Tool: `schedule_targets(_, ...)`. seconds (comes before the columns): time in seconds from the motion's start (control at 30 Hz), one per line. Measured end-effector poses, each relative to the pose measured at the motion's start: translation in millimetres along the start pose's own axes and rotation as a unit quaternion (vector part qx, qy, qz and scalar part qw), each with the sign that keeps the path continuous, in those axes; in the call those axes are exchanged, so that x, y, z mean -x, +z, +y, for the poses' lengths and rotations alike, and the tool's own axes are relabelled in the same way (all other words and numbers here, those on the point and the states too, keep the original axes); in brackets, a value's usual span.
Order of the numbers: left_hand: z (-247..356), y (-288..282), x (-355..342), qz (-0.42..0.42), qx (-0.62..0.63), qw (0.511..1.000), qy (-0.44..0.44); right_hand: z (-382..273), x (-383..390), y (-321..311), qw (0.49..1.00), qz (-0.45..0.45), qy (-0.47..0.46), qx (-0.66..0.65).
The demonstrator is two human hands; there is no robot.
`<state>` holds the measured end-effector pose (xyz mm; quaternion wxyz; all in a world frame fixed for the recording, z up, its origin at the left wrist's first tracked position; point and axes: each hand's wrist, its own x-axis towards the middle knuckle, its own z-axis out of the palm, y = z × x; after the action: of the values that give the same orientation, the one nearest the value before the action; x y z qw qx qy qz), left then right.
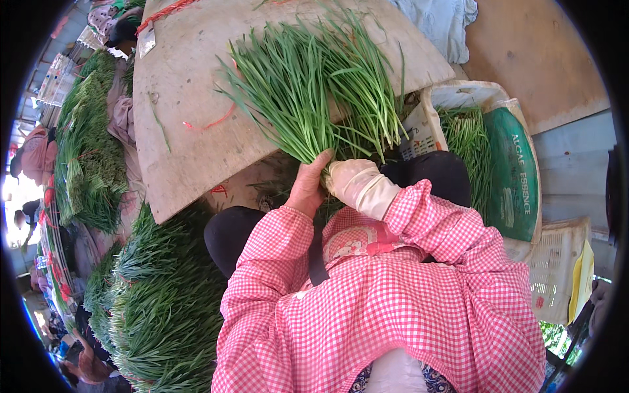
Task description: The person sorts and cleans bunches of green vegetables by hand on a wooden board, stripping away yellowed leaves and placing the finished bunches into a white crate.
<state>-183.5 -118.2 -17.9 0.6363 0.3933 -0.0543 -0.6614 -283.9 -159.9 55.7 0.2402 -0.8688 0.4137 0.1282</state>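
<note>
My bare left hand (311,177) is wrapped round the pale base of a bunch of green leafy stalks (282,92). My right hand (350,177), in a pale glove, is closed on the same bunch just beside it. The leaves fan away from me over the wooden board (183,78), and more loose stalks (367,98) lie at their right. A thin red string (209,123) lies on the board, left of the bunch.
Piled green bundles (160,301) fill the lower left, with another long heap (85,144) farther up. A white crate (426,105) holding stalks and a green sack (504,170) is at the right. A wooden panel (537,59) stands behind it. People (33,157) work at the left edge.
</note>
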Motion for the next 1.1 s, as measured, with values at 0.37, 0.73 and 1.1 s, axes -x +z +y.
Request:
schedule_targets(0.37, 12.1, -9.4, 2.1, 0.067, 0.025, 0.997, -0.015, 75.7, 23.0, 40.5, 0.979, -0.171, 0.112, 0.023)
schedule_targets(0.73, 6.6, -14.4, 2.5, 0.064, 0.018, 0.997, -0.042, 88.5, -24.9, 84.1, 0.739, -0.158, 0.145, -0.639)
schedule_targets(1.1, -2.0, -10.3, 11.3, -0.083, 0.018, 0.994, -0.067, 44.9, -3.0, 34.3, 0.904, -0.193, 0.046, -0.378)
